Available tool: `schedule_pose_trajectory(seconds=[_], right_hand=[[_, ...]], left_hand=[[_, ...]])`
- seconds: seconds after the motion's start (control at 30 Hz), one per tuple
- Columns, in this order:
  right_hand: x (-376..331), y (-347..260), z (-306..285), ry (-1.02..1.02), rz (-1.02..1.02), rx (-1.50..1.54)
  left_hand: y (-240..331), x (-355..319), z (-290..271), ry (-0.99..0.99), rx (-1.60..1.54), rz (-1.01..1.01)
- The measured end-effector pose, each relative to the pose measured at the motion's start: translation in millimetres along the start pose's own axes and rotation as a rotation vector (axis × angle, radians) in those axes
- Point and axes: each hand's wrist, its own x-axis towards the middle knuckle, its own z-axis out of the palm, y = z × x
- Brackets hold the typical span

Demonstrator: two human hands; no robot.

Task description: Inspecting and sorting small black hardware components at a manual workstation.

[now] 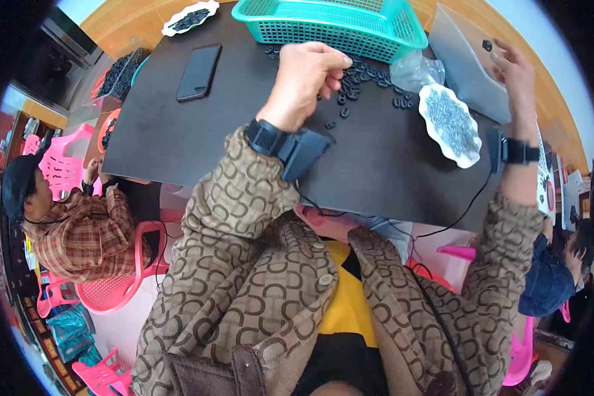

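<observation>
Two hands are held out at the worktop. The grip of the left hand is pressed together near the black rings; whether anything is pinched cannot be told. One black piece is seen just beside the fingertips of the right hand, at the box; whether it is pinched or loose cannot be told. The rings are strewn before the green basket, near the bag.
</observation>
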Motion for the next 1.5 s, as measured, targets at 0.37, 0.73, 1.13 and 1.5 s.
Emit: schedule_pose_trajectory(seconds=[0.37,0.73,1.13,1.5], right_hand=[[-111.4,-26.0,39.4,-0.144,-0.167,-0.338],[-106.0,29.4,43.3,-0.222,-0.076,-0.124],[-112.1,63.4,9.8,-0.246,0.007,0.072],[-130.4,19.8,25.3,-0.194,0.097,0.164]], left_hand=[[-27.2,-9.4,-35.6,-0.323,1.071,0.066],[-40.2,-17.8,-17.5,-0.352,1.013,0.156],[-53.6,-16.9,-16.6,-0.375,0.916,0.206],[-52.9,-21.6,11.0,-0.524,0.84,0.177]])
